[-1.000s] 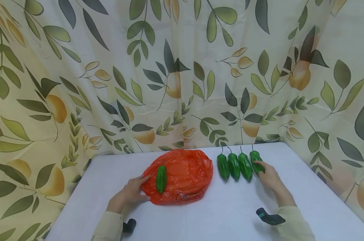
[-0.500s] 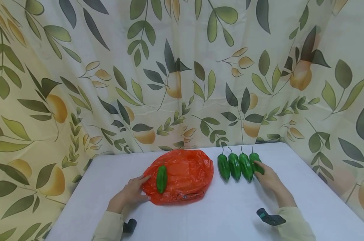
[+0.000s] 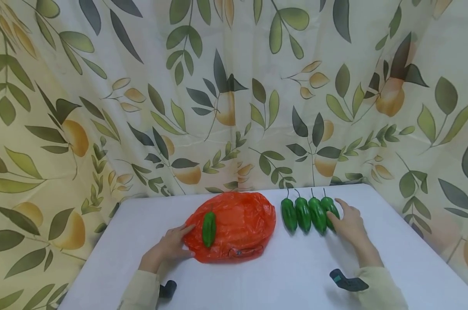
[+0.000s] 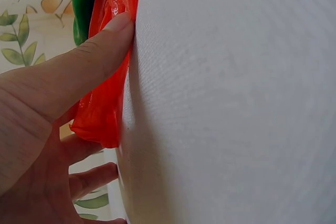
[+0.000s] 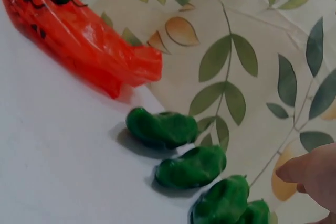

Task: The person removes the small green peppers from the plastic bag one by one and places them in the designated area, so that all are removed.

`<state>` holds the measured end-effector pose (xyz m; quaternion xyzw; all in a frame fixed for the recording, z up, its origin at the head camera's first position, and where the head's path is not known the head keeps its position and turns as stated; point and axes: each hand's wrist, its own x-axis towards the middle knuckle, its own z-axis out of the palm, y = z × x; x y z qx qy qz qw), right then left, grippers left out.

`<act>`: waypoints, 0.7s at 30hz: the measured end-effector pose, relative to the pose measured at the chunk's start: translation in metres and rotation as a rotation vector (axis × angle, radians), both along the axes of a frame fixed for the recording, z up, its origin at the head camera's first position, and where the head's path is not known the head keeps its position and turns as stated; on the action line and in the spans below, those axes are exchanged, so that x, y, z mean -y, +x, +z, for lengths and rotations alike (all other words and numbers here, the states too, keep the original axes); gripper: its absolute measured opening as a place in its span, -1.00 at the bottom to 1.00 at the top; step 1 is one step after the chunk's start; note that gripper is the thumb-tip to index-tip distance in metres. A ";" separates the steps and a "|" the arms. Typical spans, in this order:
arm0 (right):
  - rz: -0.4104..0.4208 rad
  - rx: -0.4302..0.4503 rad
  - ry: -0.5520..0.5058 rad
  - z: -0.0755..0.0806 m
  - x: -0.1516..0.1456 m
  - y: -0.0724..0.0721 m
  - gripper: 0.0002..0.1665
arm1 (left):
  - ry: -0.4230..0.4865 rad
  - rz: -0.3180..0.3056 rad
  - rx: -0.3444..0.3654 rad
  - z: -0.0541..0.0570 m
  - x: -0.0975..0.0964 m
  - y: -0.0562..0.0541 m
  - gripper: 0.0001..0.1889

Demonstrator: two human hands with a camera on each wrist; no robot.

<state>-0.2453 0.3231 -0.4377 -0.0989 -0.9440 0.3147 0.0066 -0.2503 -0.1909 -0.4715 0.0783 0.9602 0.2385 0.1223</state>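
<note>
A red plastic bag (image 3: 241, 219) lies flat on the white table, with one green pepper (image 3: 208, 229) resting on its left part. My left hand (image 3: 169, 244) rests at the bag's left edge. Its straight thumb (image 4: 92, 59) touches the bag's rim in the left wrist view, the fingers spread beyond. Several green peppers stand side by side right of the bag, stems pointing away. Beside the rightmost pepper (image 3: 328, 207) is my right hand (image 3: 350, 224), thumb and index finger spread at its right side without gripping it.
A patterned curtain (image 3: 234, 107) with leaves and fruit hangs behind and around the table (image 3: 280, 275). Dark camera mounts (image 3: 348, 280) stick out from both sleeves. The table's far edge runs just behind the pepper row.
My right hand has let go of the rightmost pepper, and its fingers have spread and shifted right. That pepper now lies closer to the row. The left hand has stayed at the bag.
</note>
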 end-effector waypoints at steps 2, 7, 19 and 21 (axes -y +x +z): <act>-0.007 0.003 -0.011 0.003 0.008 0.001 -0.18 | 0.001 -0.003 0.003 -0.001 0.000 0.001 -0.09; 0.025 -0.027 -0.026 0.008 0.030 0.001 -0.20 | 0.005 -0.003 -0.005 -0.002 0.001 0.001 -0.10; 0.225 -0.170 -0.089 0.009 0.093 0.005 -0.34 | -0.009 0.004 0.003 -0.001 0.001 -0.001 -0.09; 0.253 -0.178 -0.107 0.006 0.105 0.007 -0.36 | -0.007 0.005 0.006 -0.001 0.001 -0.001 -0.09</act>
